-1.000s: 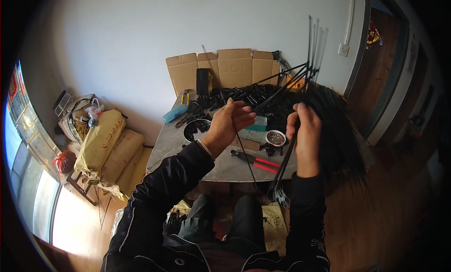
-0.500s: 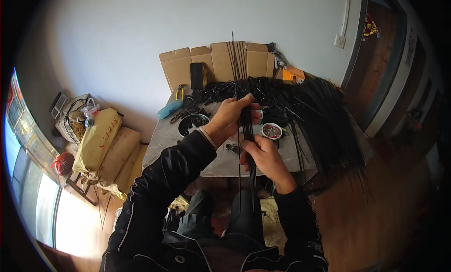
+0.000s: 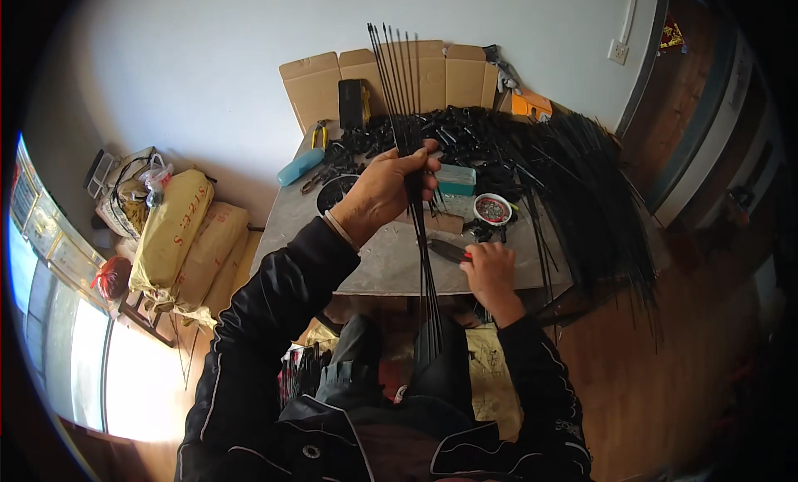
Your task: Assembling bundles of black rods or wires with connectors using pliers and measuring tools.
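Observation:
My left hand (image 3: 386,187) is closed round a bundle of thin black rods (image 3: 420,232), holding it nearly upright above the table. The rods' small-tipped upper ends fan apart, while their lower ends hang over my lap. To the right, my right hand (image 3: 492,274) is closed at the table's front on a dark tool with red on its handle (image 3: 450,250). The tool's kind is unclear because my fingers cover part of it. Behind that hand stands a white bowl (image 3: 492,209) of small metal bits, near a teal box (image 3: 456,181).
Black parts (image 3: 449,133) are heaped along the back of the table (image 3: 374,270), before a cardboard screen (image 3: 428,62). A large bundle of black rods (image 3: 590,207) overhangs the right edge. Yellow-handled pliers (image 3: 320,134) and a light-blue object (image 3: 301,167) lie left. Filled sacks (image 3: 179,232) stand beside the table.
My right hand has let go of the rods, moved down to the right and taken hold of the red-handled tool. My left hand still holds the rods, which now lean left at the top.

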A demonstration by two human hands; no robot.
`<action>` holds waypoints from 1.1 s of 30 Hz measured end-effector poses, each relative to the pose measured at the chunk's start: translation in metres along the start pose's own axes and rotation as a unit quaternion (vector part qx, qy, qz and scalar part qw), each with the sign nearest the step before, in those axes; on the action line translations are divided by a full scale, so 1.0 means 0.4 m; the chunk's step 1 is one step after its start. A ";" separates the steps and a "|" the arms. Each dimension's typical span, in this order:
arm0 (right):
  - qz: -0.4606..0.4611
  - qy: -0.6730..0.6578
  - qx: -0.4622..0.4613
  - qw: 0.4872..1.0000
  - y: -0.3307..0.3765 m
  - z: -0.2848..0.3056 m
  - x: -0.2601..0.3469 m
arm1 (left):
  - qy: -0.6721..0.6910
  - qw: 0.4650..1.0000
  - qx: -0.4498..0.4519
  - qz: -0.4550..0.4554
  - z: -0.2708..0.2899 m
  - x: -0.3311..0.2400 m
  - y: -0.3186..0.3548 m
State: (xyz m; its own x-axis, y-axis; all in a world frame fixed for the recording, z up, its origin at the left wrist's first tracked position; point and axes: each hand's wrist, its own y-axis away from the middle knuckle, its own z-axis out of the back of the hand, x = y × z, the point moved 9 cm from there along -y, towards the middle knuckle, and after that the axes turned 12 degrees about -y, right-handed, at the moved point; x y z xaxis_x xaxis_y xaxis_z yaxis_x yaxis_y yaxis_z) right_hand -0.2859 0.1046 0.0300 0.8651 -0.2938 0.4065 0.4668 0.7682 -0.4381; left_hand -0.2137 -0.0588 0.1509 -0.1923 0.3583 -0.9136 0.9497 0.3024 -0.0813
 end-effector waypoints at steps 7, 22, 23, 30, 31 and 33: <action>0.060 -0.108 -0.093 0.988 -0.079 0.194 0.031 | -0.064 0.993 0.071 0.065 -0.075 0.026 0.087; 0.253 -0.029 -0.086 0.963 -0.331 0.012 0.175 | -0.026 0.990 0.121 0.070 0.022 0.195 0.286; 0.195 0.094 -0.051 0.975 -0.340 -0.012 0.141 | -0.020 0.991 0.102 0.079 0.048 0.270 0.286; 0.018 -0.740 0.284 0.610 -0.268 0.027 0.260 | -0.035 0.984 0.072 0.159 0.110 0.431 0.296; 0.010 -0.738 0.282 0.612 -0.255 0.031 0.292 | -0.020 0.981 0.079 0.174 0.101 0.438 0.289; -0.059 -0.764 0.203 0.609 -0.255 0.027 0.304 | -0.046 0.980 0.074 0.177 0.086 0.422 0.283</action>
State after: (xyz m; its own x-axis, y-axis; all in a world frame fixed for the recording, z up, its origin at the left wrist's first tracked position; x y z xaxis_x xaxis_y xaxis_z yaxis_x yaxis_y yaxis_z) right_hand -0.2301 -0.0033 0.1328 -0.4964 0.2745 0.8236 0.1570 0.9614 -0.2259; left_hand -0.1301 0.0057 -0.0263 0.1734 0.3337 -0.9266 0.9795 0.0393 0.1974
